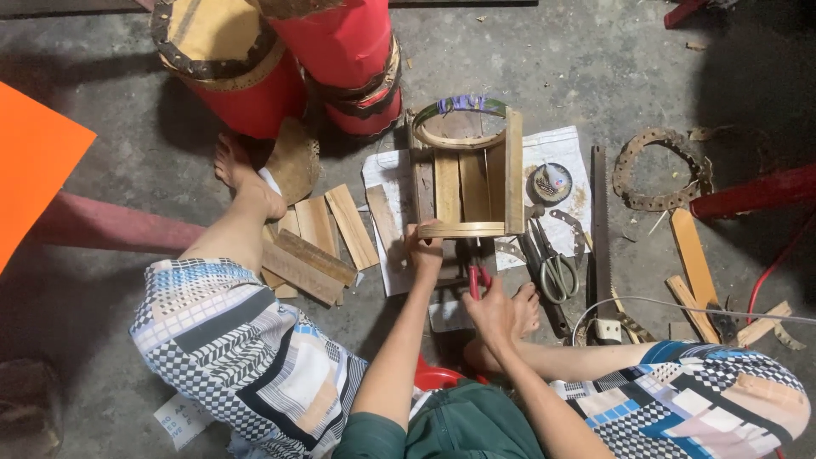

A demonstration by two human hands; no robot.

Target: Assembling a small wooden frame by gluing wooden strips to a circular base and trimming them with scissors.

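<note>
A small drum-shaped frame of bamboo slats (466,183) stands on white paper on the concrete floor, with bent bamboo hoops at its near and far ends. My left hand (422,252) grips the near hoop at the frame's lower left corner. My right hand (493,310) holds red-handled pliers (476,279), their jaws pointing at the near hoop's underside. My bare feet rest on the floor to the left and beside the right hand.
Loose bamboo slats (316,242) lie left of the frame. Scissors (557,270), a hand saw (601,229), a small round tin (552,182) and a perforated ring (659,170) lie to the right. Two red and gold drums (280,59) stand behind. An orange sheet (30,157) lies far left.
</note>
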